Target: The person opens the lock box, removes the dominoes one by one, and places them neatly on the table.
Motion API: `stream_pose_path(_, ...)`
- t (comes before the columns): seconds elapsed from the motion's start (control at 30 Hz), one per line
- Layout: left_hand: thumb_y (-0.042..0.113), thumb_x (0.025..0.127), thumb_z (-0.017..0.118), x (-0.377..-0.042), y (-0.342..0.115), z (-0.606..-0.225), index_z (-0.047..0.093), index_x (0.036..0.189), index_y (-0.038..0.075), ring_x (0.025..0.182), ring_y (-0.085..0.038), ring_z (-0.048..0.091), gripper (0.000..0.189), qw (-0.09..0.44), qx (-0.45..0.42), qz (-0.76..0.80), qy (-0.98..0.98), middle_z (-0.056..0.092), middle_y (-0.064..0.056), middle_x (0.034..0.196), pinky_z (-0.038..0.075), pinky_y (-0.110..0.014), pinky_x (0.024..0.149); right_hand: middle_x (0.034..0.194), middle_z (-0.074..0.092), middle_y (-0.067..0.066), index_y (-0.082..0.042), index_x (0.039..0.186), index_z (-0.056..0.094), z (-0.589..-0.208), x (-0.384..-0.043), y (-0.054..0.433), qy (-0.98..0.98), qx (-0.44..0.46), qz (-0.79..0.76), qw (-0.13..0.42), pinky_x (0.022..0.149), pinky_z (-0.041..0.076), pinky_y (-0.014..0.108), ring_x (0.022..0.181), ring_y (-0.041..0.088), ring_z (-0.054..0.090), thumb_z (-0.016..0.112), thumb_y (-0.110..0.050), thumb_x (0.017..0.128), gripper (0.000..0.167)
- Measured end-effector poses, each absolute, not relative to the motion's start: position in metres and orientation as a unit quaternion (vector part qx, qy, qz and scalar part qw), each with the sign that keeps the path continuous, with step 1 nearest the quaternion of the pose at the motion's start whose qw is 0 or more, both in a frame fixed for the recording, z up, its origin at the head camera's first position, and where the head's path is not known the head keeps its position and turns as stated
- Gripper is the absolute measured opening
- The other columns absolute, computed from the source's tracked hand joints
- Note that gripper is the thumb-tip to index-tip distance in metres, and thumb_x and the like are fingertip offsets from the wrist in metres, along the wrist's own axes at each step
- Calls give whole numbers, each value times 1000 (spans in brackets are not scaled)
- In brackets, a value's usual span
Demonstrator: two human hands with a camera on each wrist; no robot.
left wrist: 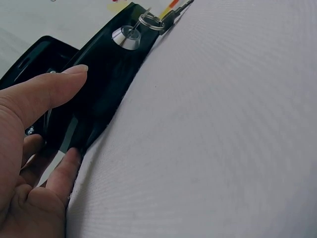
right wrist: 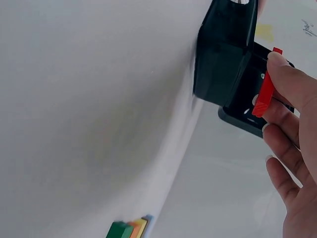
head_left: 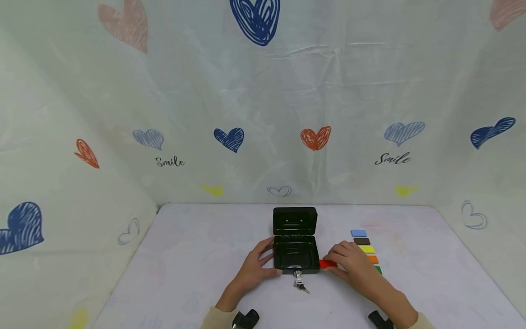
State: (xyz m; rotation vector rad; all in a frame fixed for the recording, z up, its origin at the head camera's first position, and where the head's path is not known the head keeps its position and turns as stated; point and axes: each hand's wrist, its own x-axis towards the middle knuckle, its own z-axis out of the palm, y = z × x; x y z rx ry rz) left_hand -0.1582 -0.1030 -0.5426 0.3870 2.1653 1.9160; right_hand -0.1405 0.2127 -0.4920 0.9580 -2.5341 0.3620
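Observation:
A small black cash box (head_left: 296, 253) sits on the table with its lid (head_left: 295, 221) raised and its inside facing up. My left hand (head_left: 256, 267) holds the box by its left end, the thumb on the front face and the fingers along the side. Keys on a ring (head_left: 301, 286) hang from the silver lock (left wrist: 127, 37) at the front. Just right of the box, my right hand (head_left: 349, 265) pinches a flat red block (right wrist: 265, 94) between thumb and fingers. In the head view, the block's left end overlaps the box's right edge.
To the right, a column of flat blocks runs from front to back: green (head_left: 378, 270), orange (head_left: 373, 259), yellow (head_left: 367, 249), black (head_left: 362, 241) and blue (head_left: 359, 233). My right hand and forearm partly cover the nearer ones. A white heart-print sheet (head_left: 255, 100) hangs behind the white table (head_left: 197, 256).

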Motion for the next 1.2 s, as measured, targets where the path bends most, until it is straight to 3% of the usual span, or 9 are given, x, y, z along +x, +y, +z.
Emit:
stream_pose_path(0.33, -6, 81, 87, -155, -104, -543, 39, 162, 8, 153, -44, 37, 96, 118, 122, 645, 745, 39, -20, 164, 49, -29, 115, 91, 68, -14, -24, 91, 78, -496, -131, 239, -902, 340, 126, 234, 75, 60, 31, 87, 9, 57, 103, -16, 60, 41)
stream_pose_path(0.7, -5, 81, 87, -154, -105, -541, 39, 162, 7, 153, -44, 36, 96, 115, 130, 649, 741, 39, -20, 164, 48, -29, 116, 93, 67, -19, -27, 91, 77, -508, -119, 281, -899, 333, 134, 250, 75, 52, 26, 87, 7, 58, 102, -16, 56, 44)
stream_pose_path(1.2, -6, 81, 87, -156, -103, -540, 36, 163, 5, 153, -43, 36, 97, 118, 134, 655, 734, 38, -21, 164, 46, -32, 118, 89, 62, -26, -30, 91, 78, -505, -101, 314, -968, 210, 80, 112, 79, 60, 34, 88, 5, 56, 100, -26, 68, 32)
